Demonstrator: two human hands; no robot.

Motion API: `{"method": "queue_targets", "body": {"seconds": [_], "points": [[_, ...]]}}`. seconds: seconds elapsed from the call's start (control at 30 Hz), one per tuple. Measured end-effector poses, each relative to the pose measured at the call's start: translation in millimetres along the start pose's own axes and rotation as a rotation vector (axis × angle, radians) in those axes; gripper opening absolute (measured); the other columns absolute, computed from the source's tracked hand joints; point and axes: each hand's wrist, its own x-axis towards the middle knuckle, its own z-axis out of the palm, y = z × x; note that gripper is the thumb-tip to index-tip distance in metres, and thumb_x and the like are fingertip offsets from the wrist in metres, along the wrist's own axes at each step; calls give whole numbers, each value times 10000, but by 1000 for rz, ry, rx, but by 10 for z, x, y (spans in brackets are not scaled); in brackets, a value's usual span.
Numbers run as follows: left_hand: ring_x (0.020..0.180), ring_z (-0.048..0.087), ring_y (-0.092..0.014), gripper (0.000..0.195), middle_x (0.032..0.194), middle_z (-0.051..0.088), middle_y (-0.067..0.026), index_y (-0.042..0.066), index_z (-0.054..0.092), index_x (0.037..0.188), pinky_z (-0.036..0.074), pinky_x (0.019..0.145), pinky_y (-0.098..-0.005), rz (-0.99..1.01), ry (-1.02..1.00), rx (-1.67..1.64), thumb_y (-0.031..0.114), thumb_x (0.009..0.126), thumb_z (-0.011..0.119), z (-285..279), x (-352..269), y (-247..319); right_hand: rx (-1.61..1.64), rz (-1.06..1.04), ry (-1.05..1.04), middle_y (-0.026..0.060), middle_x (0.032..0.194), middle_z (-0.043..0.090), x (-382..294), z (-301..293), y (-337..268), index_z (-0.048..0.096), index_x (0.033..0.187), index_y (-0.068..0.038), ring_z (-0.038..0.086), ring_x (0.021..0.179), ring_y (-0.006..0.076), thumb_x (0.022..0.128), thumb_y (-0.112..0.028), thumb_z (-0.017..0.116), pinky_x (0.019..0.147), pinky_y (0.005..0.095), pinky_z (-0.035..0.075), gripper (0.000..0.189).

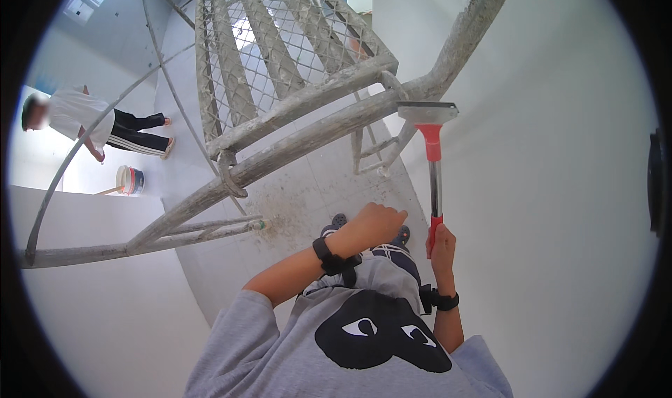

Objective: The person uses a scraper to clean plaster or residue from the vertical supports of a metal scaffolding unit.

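My right hand point(442, 245) grips the red lower handle of a long-handled scraper point(434, 182). The tool points up and away from me, with a chrome shaft, a red neck and a wide metal blade head point(428, 113). Its blade lies against or close to the white wall point(535, 198) on my right; contact cannot be made out. In front of my waist, my left hand point(375, 222) is curled into a fist, and nothing sticks out of it. Both wrists wear black straps with small devices.
A plaster-splashed metal scaffold frame point(315, 138) with a mesh platform point(262, 56) stands ahead. Its footed legs rest on the tiled floor point(310, 177), where debris point(278, 209) is scattered. Off to the left are a person point(94, 114) and a bucket point(131, 180) with a stick in it.
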Motion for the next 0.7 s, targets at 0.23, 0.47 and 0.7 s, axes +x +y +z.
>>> {"method": "queue_targets", "body": {"seconds": [0.23,0.47,0.7], "points": [[801,697,-341,182,843,699,-117,70,616,1010,533,644,-468,-83,-86,173,109,834,598,580,-49,-624,-8,39,-1,-39,527,421,-160,72,76,487,689,-91,375,443,43,1063,-502,399,416,231,283,562],[1017,674,-292,209,1040,700,-112,108,652,1033,491,876,-487,-208,-144,319,126,832,598,951,-157,-901,-98,134,28,-11,600,452,-273,0,225,578,772,6,426,570,58,1029,-431,538,508,278,326,509],[1183,600,-337,314,1157,681,-144,133,681,1132,370,1064,-539,-432,83,64,185,840,577,1386,-366,-1501,-481,154,-8,164,662,606,-307,24,246,646,851,36,593,616,264,962,-431,614,605,385,446,482]]}}
